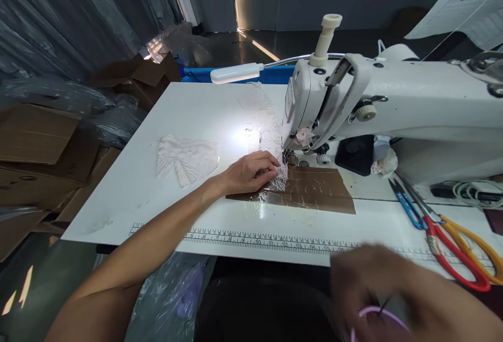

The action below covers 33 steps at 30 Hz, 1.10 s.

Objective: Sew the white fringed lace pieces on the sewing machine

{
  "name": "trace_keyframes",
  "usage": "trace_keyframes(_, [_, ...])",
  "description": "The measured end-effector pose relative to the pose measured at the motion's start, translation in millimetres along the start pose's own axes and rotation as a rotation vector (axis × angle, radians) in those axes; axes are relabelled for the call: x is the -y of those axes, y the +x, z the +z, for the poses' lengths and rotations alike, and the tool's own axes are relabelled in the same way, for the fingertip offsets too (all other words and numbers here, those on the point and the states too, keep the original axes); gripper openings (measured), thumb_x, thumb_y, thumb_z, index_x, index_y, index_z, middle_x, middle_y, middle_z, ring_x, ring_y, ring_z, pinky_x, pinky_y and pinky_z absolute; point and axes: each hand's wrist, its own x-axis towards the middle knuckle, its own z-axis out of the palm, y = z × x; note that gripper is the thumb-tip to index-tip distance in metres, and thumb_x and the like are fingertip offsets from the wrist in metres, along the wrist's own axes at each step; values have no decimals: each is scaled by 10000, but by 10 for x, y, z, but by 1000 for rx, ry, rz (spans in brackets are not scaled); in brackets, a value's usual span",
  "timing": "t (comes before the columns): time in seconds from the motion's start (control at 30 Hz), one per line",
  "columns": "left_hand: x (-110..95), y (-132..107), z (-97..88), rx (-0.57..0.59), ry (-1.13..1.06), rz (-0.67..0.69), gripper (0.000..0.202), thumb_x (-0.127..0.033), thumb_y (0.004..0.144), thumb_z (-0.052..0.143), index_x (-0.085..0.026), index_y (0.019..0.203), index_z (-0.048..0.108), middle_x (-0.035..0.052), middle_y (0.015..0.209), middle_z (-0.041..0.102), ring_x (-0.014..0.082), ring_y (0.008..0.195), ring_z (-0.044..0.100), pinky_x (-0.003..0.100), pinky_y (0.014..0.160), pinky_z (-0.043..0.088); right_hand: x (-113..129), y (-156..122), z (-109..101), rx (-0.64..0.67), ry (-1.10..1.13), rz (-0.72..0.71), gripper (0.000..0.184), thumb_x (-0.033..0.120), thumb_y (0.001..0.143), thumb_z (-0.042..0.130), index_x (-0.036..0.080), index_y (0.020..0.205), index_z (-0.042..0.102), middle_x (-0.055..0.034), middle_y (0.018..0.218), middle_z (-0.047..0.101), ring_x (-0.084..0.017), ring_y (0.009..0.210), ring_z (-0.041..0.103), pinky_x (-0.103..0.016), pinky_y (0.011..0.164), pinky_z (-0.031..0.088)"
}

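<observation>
My left hand (251,172) lies on a strip of white lace (267,122), fingers curled and pressing it flat just left of the needle of the white sewing machine (393,101). The lace runs back from the needle across the table. My right hand (377,289) is low at the front edge, smeared by motion; a pink loop shows beneath it, and I cannot make out the fingers. A second piece of white lace (186,158) lies loose to the left.
Brown tape patch (314,190) covers the table (176,106) by the needle. Blue snips (406,206) and red and orange scissors (459,250) lie at right. A lamp (236,73) hangs over the table. Printed ruler (255,240) along front edge. Cardboard boxes (35,138) at left.
</observation>
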Motion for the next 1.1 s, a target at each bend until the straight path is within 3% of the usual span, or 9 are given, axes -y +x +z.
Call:
trace_keyframes(0.03, [-5, 2, -6, 9, 4, -1, 174, -214, 966, 549, -116, 865, 651, 111, 977, 680, 167, 909, 662, 341, 785, 592, -91, 193, -33, -10, 6, 36, 186, 399, 888, 578, 421, 1041, 681, 6, 892, 719, -247, 777, 690, -341, 529, 563])
trace_keyframes(0.1, [-20, 6, -15, 14, 21, -1, 172, -213, 972, 538, -120, 871, 643, 109, 986, 679, 169, 917, 660, 350, 797, 591, -273, 592, -15, -38, 61, 47, 282, 393, 936, 568, 307, 1199, 620, -22, 858, 708, -198, 727, 668, -303, 609, 552])
trace_keyframes(0.17, [-32, 11, -16, -6, 41, 11, 174, -214, 978, 526, -124, 878, 636, 109, 992, 675, 166, 910, 657, 355, 800, 593, -438, 930, 86, -101, -1, 8, 436, 411, 924, 598, 199, 1299, 534, -26, 793, 682, -173, 633, 621, -289, 578, 507])
trace_keyframes(0.3, [-32, 16, 13, -59, 83, 87, 201, -316, 925, 642, -125, 985, 643, 114, 1011, 676, 188, 941, 658, 380, 814, 606, -644, 1241, 281, -206, -187, -47, 251, 379, 968, 499, 175, 1022, 635, -57, 785, 684, -177, 622, 604, -291, 560, 442])
trace_keyframes(0.43, [-18, 8, 22, -89, 121, 119, 103, -203, 946, 601, -126, 981, 659, 96, 970, 694, 162, 901, 675, 340, 792, 619, -736, 1203, 269, -252, -129, -15, 262, 408, 963, 514, 187, 993, 652, -38, 768, 684, -149, 567, 569, -274, 545, 435])
trace_keyframes(0.57, [13, -7, -11, -149, 112, 133, 96, -128, 936, 578, -118, 974, 666, 108, 1001, 709, 147, 917, 697, 288, 769, 632, -791, 1129, 231, -204, -327, -111, 279, 318, 970, 474, 193, 1129, 667, -80, 886, 672, -186, 676, 592, -308, 610, 467])
trace_keyframes(0.7, [52, -28, 19, -37, 174, 189, 116, -126, 926, 564, -142, 957, 675, 85, 1022, 733, 157, 940, 709, 342, 843, 631, -795, 1092, 269, -107, -438, -240, 335, 206, 958, 411, 176, 1126, 700, -120, 914, 610, -223, 786, 565, -367, 707, 491])
trace_keyframes(0.97, [40, -29, 64, 65, 393, 252, 121, -159, 927, 557, -146, 979, 665, 75, 1022, 736, 180, 929, 701, 413, 912, 590, -794, 1042, 233, 11, -296, -264, 330, 172, 884, 524, 268, 1122, 733, -81, 922, 585, -224, 869, 552, -408, 811, 483])
trace_keyframes(1.1, [8, -24, 37, 116, 494, 294, 103, -176, 940, 556, -192, 941, 658, 45, 1050, 723, 155, 930, 680, 448, 1004, 517, -789, 1039, 218, 6, -284, -263, 333, 171, 880, 540, 291, 1122, 735, -71, 920, 589, -224, 885, 559, -408, 817, 487])
